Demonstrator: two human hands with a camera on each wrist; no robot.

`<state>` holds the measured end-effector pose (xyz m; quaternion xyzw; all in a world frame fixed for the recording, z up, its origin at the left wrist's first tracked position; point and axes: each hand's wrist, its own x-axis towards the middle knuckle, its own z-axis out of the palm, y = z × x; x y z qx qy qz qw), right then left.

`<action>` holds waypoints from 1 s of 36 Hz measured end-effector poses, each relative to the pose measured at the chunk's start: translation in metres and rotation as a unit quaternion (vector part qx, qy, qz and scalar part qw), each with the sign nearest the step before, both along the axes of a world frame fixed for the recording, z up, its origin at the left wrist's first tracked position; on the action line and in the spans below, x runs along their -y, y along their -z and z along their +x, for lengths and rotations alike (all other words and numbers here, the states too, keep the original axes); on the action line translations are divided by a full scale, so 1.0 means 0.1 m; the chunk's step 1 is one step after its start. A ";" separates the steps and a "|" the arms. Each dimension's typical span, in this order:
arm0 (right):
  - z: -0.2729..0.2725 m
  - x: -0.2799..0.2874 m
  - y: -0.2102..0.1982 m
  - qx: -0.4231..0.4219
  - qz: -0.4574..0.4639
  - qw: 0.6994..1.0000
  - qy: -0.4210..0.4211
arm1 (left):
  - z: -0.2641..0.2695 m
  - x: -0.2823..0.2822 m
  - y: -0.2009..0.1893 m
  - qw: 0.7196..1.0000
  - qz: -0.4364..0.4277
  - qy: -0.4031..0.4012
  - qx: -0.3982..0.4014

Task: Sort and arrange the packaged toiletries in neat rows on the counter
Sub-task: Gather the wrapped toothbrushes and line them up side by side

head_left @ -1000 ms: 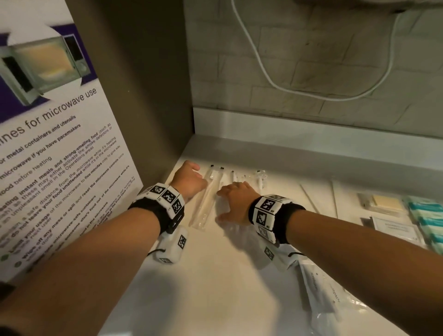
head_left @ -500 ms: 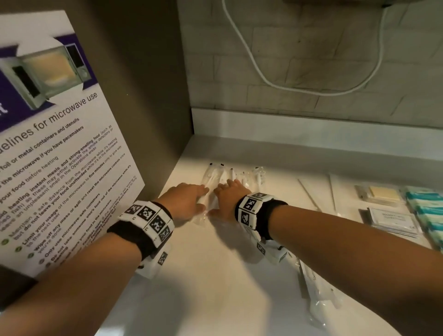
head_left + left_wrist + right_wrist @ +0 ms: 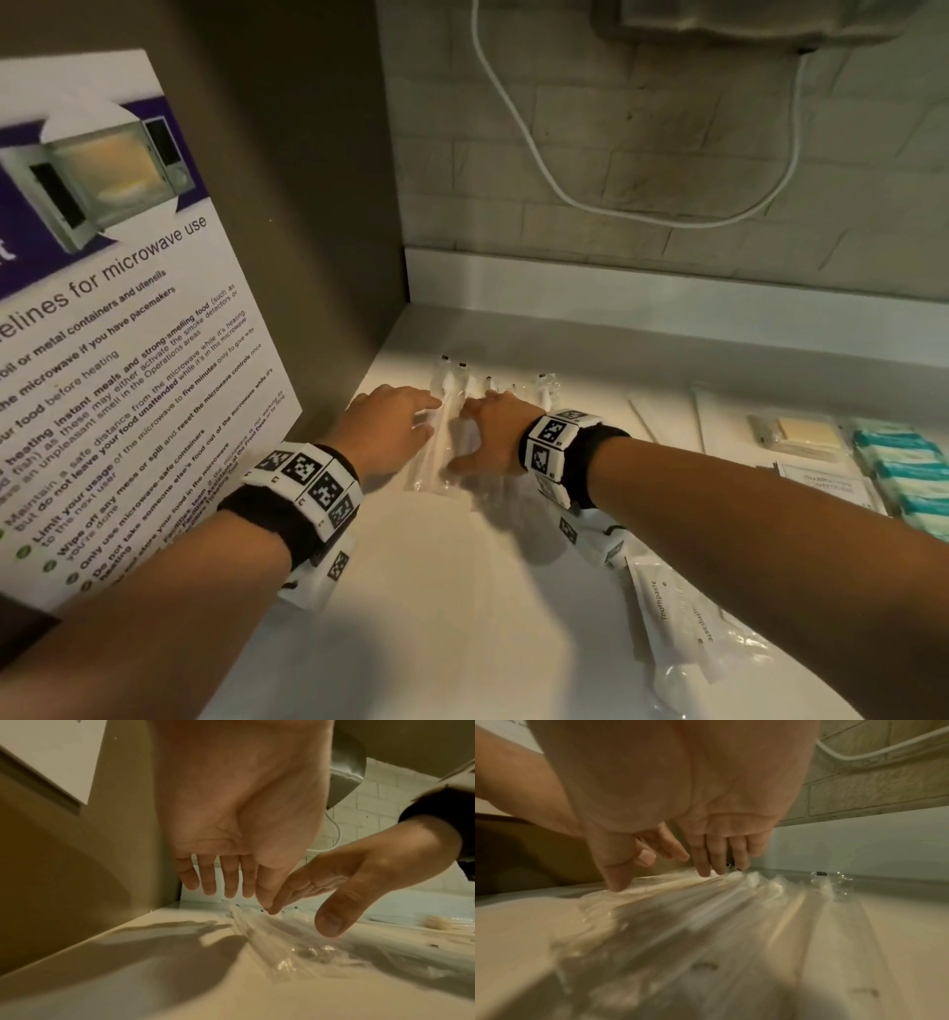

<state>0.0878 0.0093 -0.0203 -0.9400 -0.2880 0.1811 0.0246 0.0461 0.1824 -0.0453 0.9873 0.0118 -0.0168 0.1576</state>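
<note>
**Both hands flat at the row of wrapped toothbrushes**

While the left hand (image 3: 386,427) hovered palm-down with its fingers (image 3: 208,882) straight and together, gripping nothing, it sat just left of the clear-wrapped toothbrushes (image 3: 448,411) lying side by side near the back left corner of the white counter (image 3: 436,591). The wrist view showed its fingertips just above the surface, at the left edge of the wrappers. The right hand (image 3: 493,437) was spread and relaxed over the same row, its thumb (image 3: 617,876) and fingertips pressing down on the crinkled plastic, holding nothing closed in its grasp. Both wrists wore bands with black-and-white markers (image 3: 308,478).

Nearer the front edge, under the right forearm, lay loose toothpaste packets (image 3: 672,611). Well to the right sat a wrapped yellow bar (image 3: 801,434), a flat white sachet (image 3: 827,485) and a column of teal packets (image 3: 904,478). A microwave-use poster (image 3: 102,334) stood against the left wall, and a white cable (image 3: 565,190) looped across the brick wall behind.
</note>
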 end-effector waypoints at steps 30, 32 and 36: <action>-0.21 0.19 -0.03 0.021 -0.061 0.997 -0.032 | -0.06 0.13 -0.10 0.999 -0.011 -0.002 -0.030; -0.25 0.22 -0.04 0.019 -0.067 0.997 -0.032 | -0.06 0.19 -0.11 0.999 -0.004 0.025 -0.026; -0.28 0.24 -0.02 0.020 -0.060 0.997 -0.038 | -0.11 0.31 -0.09 0.995 0.049 0.072 -0.053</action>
